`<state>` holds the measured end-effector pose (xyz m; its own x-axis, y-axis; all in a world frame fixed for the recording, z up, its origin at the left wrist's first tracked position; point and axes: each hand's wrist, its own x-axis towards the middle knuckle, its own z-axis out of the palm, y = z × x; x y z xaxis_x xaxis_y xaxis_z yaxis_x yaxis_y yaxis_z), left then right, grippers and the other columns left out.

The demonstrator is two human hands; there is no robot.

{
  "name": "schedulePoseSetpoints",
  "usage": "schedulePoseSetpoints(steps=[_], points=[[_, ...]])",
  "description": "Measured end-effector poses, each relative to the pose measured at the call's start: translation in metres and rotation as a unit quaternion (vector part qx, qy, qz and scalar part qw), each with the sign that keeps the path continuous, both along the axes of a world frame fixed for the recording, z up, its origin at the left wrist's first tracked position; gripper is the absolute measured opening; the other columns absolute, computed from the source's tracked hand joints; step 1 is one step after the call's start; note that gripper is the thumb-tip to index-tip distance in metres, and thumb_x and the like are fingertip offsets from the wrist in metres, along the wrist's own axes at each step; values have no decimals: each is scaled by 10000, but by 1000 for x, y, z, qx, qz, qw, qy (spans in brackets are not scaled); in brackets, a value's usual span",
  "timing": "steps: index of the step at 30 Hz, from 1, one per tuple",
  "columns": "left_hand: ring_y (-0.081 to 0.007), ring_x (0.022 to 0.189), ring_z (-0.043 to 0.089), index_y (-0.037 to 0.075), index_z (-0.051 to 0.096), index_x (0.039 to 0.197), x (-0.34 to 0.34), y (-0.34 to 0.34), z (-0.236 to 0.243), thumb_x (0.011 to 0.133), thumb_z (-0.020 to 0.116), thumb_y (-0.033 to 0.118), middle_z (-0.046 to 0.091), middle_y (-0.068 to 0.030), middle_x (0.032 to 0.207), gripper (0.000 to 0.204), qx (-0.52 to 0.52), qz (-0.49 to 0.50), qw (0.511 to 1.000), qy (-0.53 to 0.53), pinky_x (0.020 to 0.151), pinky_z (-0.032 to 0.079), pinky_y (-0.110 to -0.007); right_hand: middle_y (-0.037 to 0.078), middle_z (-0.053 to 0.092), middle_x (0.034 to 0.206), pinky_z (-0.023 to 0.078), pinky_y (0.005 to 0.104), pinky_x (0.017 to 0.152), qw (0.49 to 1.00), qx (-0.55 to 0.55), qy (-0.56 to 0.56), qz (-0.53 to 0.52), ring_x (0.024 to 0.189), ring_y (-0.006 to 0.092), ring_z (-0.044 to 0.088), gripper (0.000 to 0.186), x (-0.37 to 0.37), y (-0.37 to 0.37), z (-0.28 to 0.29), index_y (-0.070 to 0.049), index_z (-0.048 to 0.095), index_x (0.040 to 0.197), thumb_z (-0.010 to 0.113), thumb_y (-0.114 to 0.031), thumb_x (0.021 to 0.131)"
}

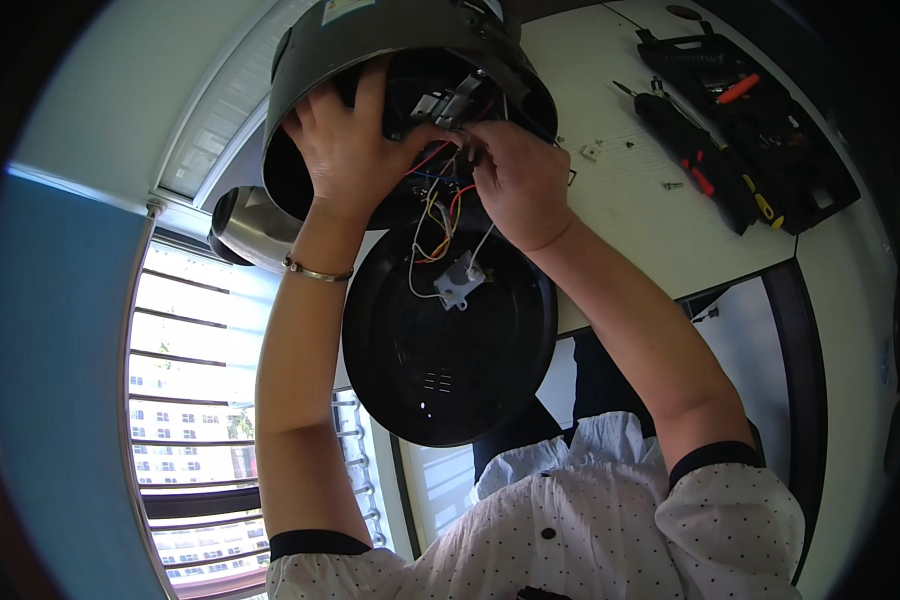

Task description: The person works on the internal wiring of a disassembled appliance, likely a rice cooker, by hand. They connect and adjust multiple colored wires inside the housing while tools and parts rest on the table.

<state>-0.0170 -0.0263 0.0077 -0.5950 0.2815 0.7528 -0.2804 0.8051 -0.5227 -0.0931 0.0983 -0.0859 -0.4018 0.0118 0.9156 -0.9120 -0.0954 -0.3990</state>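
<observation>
A black round appliance housing (410, 28) lies on its side at the top of the view, its hollow underside toward me. My left hand (348, 150) reaches into it with fingers spread against the inside, the thumb stretched toward a metal bracket (460, 97). My right hand (523, 180) is closed in a pinch beside that thumb; whatever its fingertips hold is hidden. Red, blue, yellow and white wires (440, 215) hang from the housing below the hands. They lead to a grey plate-like part (459, 281) on the black round bottom cover (450, 370), which hangs down towards me.
On the white table (610, 220) at right, a black tool case (770, 130) lies open, with a black-and-red power screwdriver (705, 165) on it. Small screws (672, 185) and a little pale block (592, 152) lie nearby. A silver vessel (255, 228) stands left, by the barred window (185, 400).
</observation>
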Motion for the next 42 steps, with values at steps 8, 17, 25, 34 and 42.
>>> schedulePoseSetpoints(steps=[8, 17, 25, 34, 42], points=[[-410, 1074, 424, 197, 481, 1280, -1, -2, -1, 529, 755, 607, 442, -221, 1161, 899, -3, -7, 1000, 5, 866, 352, -519, 107, 639, 812, 530, 288, 600, 993, -17, -88, 76, 700, 230, 649, 214, 7, 0, -8, -17, 594, 955, 609, 31, 746], [-408, 1058, 444, 177, 496, 1268, -3, 0, -3, 515, 726, 671, 454, -222, 1144, 930, -6, -15, 1000, 23, 871, 351, -513, 101, 653, 769, 517, 263, 558, 984, -6, -140, 108, 660, 208, 652, 107, 0, -3, -10, 10, 596, 905, 601, -18, 802], [-402, 1051, 449, 162, 501, 1260, -6, -2, -4, 510, 737, 666, 455, -221, 1138, 934, -7, -42, 998, 36, 868, 352, -505, 82, 640, 647, 468, 213, 447, 865, -59, -398, 299, 540, 118, 624, 184, 4, 4, 12, 36, 627, 800, 640, -144, 837], [-410, 1035, 425, 212, 530, 1222, -8, -6, -3, 499, 736, 651, 423, -204, 1136, 871, 7, -49, 998, 29, 863, 339, -525, 113, 634, 705, 483, 215, 432, 801, -50, -483, 349, 561, 163, 643, 257, 1, 7, 21, 45, 608, 815, 649, -207, 842], [-406, 1026, 431, 214, 519, 1234, -7, -5, -1, 489, 737, 660, 433, -197, 1128, 895, 9, -38, 999, 19, 858, 341, -523, 69, 583, 590, 412, 214, 364, 839, -112, -458, 274, 415, 115, 545, 247, 0, 1, 20, 47, 598, 762, 704, -174, 789]])
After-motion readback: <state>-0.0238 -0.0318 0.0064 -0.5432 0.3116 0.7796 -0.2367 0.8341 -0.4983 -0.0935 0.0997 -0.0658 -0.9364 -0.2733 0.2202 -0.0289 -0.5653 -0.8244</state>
